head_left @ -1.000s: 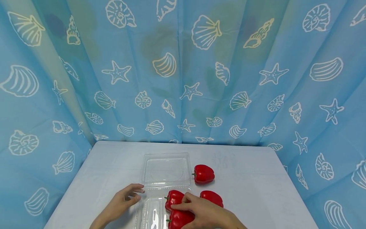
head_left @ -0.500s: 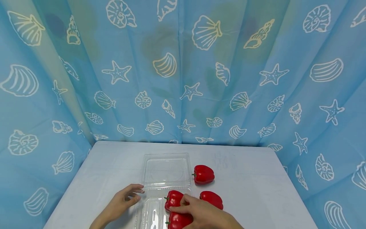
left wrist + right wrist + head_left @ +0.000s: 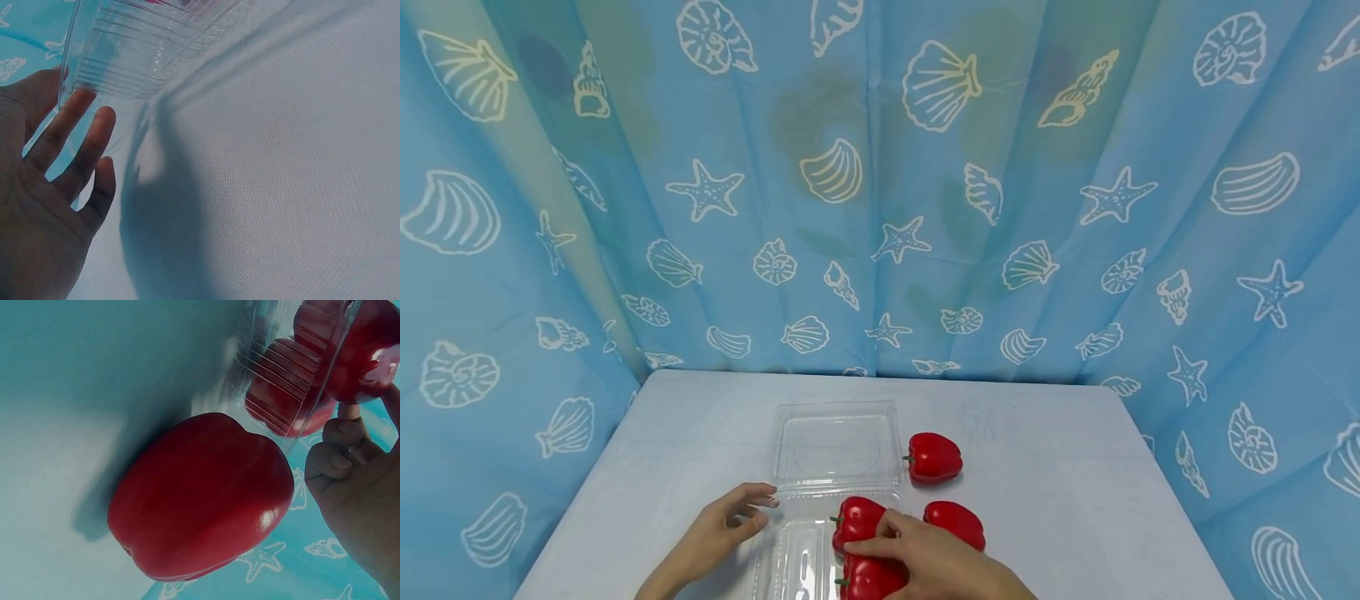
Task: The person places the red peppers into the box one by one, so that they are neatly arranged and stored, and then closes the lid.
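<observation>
1. Clear plastic forms the box (image 3: 788,550), opened out on the white table (image 3: 1060,467). Its base is nearest the person, partly cut off by the head view's lower edge; its lid (image 3: 838,446) lies flat at twelve o'clock from the base.

2. The step in hand looks like placing red peppers in the base, and the work seems partway along, since two more lie outside it.

3. The right hand (image 3: 936,558), at three o'clock, appears to pinch the rear pepper (image 3: 856,523) between thumb and bent forefinger. The front pepper (image 3: 872,577) sits at about six o'clock from that one, its stem toward nine.

4. At nine o'clock the left hand (image 3: 718,533) has its fingers loosely spread, gripping nothing. In the left wrist view, fingertips seem to touch the rim, perhaps to steady it.

5. Along the base's nine o'clock side, bare ribbed plastic shows; the peppers crowd its three o'clock side. The right wrist view shows red through the wall and one pepper above the rim by the fingers; I cannot tell the exact count inside.

6. Outside, the far loose pepper (image 3: 934,457) lies at two o'clock, just beside the lid; the near loose pepper (image 3: 953,524) lies towards three, just beyond the right hand.

7. The next move probably calls for seating the pinched pepper below the rim and freeing the thumb without dragging its neighbour.
</observation>
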Demonstrator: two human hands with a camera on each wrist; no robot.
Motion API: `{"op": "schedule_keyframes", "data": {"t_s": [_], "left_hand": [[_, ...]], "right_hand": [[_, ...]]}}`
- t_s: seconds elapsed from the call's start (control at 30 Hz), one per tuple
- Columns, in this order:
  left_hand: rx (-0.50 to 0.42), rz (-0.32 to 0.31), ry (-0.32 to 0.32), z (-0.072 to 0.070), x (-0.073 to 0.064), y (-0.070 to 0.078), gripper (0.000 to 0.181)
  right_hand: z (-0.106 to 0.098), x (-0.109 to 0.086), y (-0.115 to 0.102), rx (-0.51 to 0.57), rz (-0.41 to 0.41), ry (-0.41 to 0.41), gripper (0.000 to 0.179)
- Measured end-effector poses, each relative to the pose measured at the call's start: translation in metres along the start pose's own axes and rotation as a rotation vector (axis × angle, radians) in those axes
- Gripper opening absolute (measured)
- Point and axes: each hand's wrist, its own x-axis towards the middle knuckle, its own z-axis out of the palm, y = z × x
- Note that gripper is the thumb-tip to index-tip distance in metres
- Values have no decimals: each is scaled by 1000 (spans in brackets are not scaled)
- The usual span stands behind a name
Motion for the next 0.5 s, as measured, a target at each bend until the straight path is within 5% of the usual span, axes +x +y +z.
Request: {"op": "schedule_keyframes", "data": {"t_s": [0.13,0.37,0.5], "left_hand": [[-8,2,-5,0,0,-1,42],[-4,8,-8,1,-1,1,42],[-6,10,-7,1,-1,0,42]], "right_hand": [[-2,-2,0,12,12,8,85],[-6,-1,3,-123,-54,23,82],[-3,2,7,-76,-53,15,75]]}}
